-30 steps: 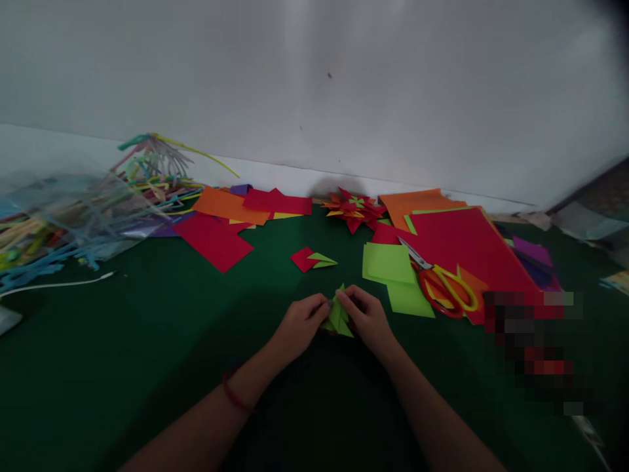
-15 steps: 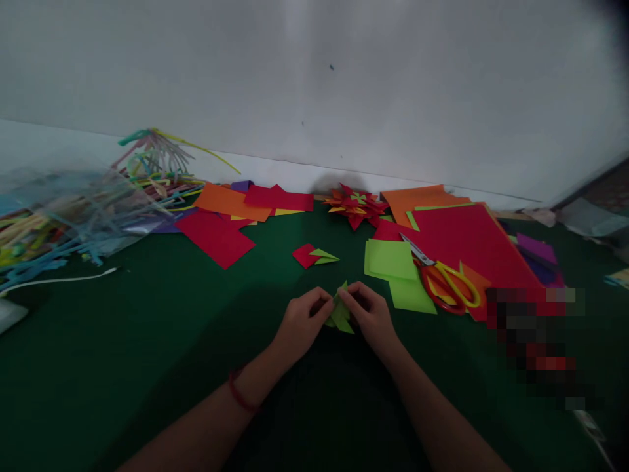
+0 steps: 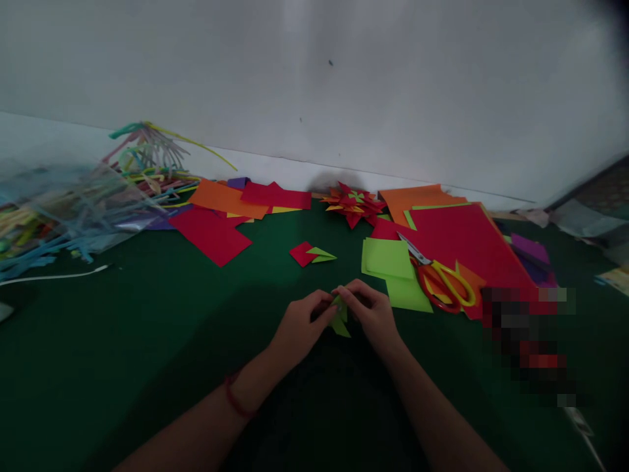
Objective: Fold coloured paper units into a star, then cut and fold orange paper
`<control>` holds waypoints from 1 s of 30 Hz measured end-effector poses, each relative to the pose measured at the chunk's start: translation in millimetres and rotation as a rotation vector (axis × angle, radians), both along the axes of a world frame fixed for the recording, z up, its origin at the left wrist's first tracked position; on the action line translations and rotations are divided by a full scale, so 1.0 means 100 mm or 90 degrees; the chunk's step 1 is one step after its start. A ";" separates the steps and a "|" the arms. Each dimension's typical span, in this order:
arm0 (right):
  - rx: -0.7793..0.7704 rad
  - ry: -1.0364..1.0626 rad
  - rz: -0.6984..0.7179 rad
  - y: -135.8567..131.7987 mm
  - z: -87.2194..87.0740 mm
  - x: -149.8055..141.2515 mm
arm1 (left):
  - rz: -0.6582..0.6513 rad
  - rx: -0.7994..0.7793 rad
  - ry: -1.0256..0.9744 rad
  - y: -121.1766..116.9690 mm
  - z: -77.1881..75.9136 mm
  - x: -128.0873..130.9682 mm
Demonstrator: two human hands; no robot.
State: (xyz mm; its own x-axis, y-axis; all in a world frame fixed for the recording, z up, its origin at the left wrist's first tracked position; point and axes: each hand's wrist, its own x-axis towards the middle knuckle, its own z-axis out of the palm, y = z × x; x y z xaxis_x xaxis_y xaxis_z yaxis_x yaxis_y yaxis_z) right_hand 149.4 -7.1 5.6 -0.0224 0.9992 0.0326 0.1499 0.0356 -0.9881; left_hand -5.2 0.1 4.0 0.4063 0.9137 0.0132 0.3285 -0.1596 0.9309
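Observation:
Between my hands is a folded piece of light green paper (image 3: 340,324), its pointed lower part hanging below the fingers. My left hand (image 3: 303,322) pinches it from the left with thumb and fingers. From the right, my right hand (image 3: 372,311) is closed on its upper part, and the fingertips of both hands nearly meet there. Fingers hide the top of the paper. Just beyond lie a small red folded square (image 3: 301,254) and a green folded point (image 3: 322,255) touching it. Light green paper squares (image 3: 388,258) lie to the right of these.
Scissors (image 3: 437,275) with red and yellow handles rest on the papers. Behind stands a red and orange paper flower (image 3: 354,204). Red sheets (image 3: 457,239) lie right, an orange sheet (image 3: 228,198) left. Pipe cleaners (image 3: 152,154) and a clear plastic bag (image 3: 83,196) sit far left.
My right fingers have moved a little left over the top of the green paper, covering its upper tip. The whole view has shifted slightly.

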 end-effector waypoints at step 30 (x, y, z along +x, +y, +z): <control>-0.057 0.083 0.048 -0.02 0.09 0.08 | -0.001 -0.188 -0.121 0.03 0.11 -0.01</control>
